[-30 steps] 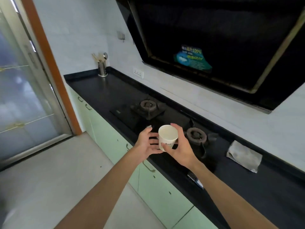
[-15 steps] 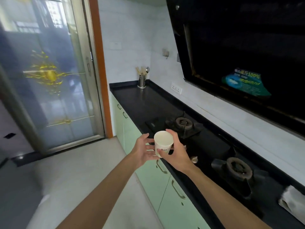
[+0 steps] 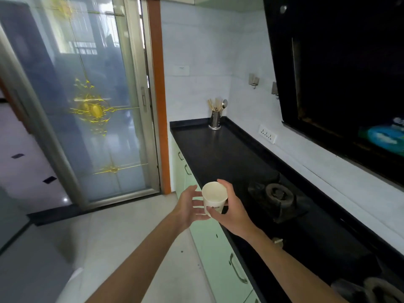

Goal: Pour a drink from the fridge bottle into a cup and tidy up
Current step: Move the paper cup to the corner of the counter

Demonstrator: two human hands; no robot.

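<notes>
- The black bench [image 3: 218,149] lies open from the utensil holder [image 3: 215,121] in its far corner to the near gas burner [image 3: 277,194]; a hand could pass over that stretch.
- That burner's raised grate stands just right of the right hand [image 3: 235,212], which grips a paper cup [image 3: 214,196] above the bench's front edge. The left hand [image 3: 189,206] is close on the cup's other side.
- The range hood [image 3: 338,73] overhangs the bench's rear on the right, cutting the room above it.
- A second burner [image 3: 371,288] fills the bottom-right corner.
- Left of the green cabinets [image 3: 218,250], the floor [image 3: 131,237] is open up to the sliding glass door [image 3: 94,106].
</notes>
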